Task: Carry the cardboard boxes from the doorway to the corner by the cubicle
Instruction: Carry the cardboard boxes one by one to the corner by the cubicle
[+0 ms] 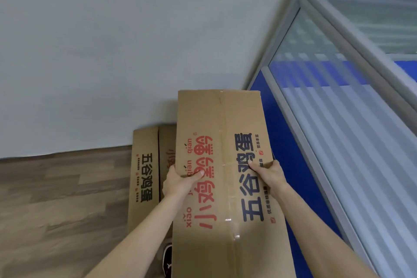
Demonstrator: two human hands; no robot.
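Observation:
I hold a long brown cardboard box (pixel 225 165) with red and dark blue print, raised in front of me in the corner. My left hand (pixel 180 180) grips its left edge with the thumb on top. On the opposite edge, my right hand (pixel 267 174) clamps the box the same way. Below and to the left, a second cardboard box (pixel 144 176) with the same print lies on the floor against the wall, partly hidden behind the held box.
A blue cubicle partition (pixel 286 142) with a grey frame and frosted striped glass (pixel 349 131) rises on the right. A pale wall (pixel 112 52) fills the back. Wood-pattern floor (pixel 56 210) spreads to the left. A dark shoe (pixel 167 259) shows beneath the held box.

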